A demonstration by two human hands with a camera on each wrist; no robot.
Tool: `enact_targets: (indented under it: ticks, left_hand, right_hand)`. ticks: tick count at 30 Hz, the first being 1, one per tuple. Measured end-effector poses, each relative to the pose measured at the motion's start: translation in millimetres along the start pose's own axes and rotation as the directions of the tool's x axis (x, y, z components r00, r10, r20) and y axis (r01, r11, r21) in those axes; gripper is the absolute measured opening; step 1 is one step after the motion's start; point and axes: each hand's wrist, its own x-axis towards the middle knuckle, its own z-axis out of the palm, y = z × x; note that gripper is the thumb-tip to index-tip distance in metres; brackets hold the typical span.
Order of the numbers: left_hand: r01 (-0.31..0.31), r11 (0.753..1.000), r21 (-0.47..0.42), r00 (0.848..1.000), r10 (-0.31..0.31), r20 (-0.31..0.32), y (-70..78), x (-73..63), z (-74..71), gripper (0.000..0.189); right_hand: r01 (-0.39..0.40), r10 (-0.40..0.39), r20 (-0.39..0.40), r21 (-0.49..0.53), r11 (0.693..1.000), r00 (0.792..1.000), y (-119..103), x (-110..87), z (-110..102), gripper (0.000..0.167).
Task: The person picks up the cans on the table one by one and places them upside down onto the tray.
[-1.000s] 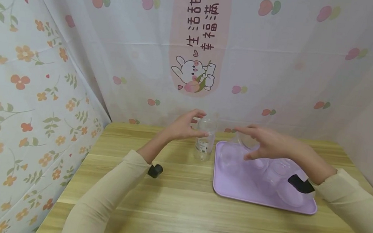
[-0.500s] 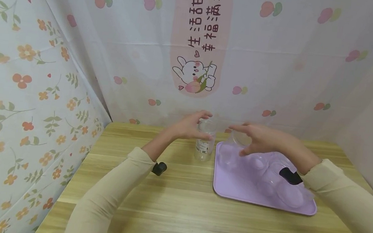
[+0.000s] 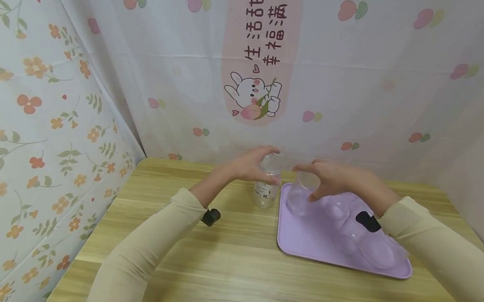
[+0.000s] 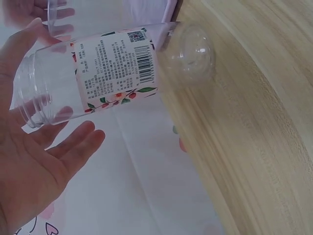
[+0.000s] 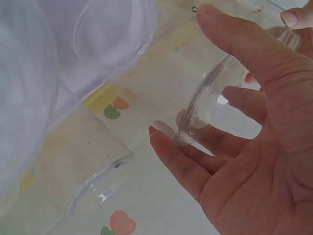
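A clear plastic bottle (image 3: pixel 266 190) with a printed label stands upright on the table, its threaded neck uncapped. My left hand (image 3: pixel 254 164) is around its upper part; in the left wrist view the thumb is on one side of the neck and the relaxed fingers (image 4: pixel 78 147) spread on the other. A clear cup (image 3: pixel 298 203) stands on the back left corner of the lilac tray (image 3: pixel 307 244). My right hand (image 3: pixel 334 178) is around its rim (image 5: pixel 203 100), thumb and fingers apart. The cup's transparency makes finger contact hard to see.
Several clear, rounded plastic pieces (image 3: pixel 375 248) sit on the right part of the tray, overlapping one another. A patterned curtain (image 3: pixel 167 64) hangs behind the wooden table (image 3: pixel 221 267), and a floral cloth (image 3: pixel 21 147) hangs along the left side.
My left hand has shifted right, further around the bottle. My right hand has moved left, coming around the cup on the tray. Bottle and tray stay in place.
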Motion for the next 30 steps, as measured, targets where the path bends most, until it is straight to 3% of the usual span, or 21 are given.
enact_targets:
  ticks: [6, 10, 18, 30]
  left_hand:
    - [0.002, 1.0, 0.029, 0.999, -0.003, 0.041, 1.6, 2.2, 4.1, 0.076]
    - [0.012, 1.0, 0.026, 0.999, -0.012, 0.035, 4.8, 3.2, 4.8, 0.068]
    - [0.025, 0.977, 0.21, 0.998, -0.035, 0.044, 14.4, 7.4, -2.2, 0.061]
    - [0.025, 0.962, 0.272, 0.995, -0.051, 0.09, 20.4, 13.2, -5.4, 0.048]
  right_hand:
    - [-0.026, 0.027, 0.06, -0.015, 1.0, 0.998, 0, 8.4, 1, 0.09]
    - [-0.002, 0.001, 0.077, 0.013, 1.0, 0.997, 5, 12.6, 3, 0.089]
    - [0.008, -0.007, 0.08, -0.012, 1.0, 0.997, 4, 17.3, 3, 0.084]
    - [-0.062, 0.064, 0.105, -0.02, 0.998, 0.992, 1, 17.8, 2, 0.089]
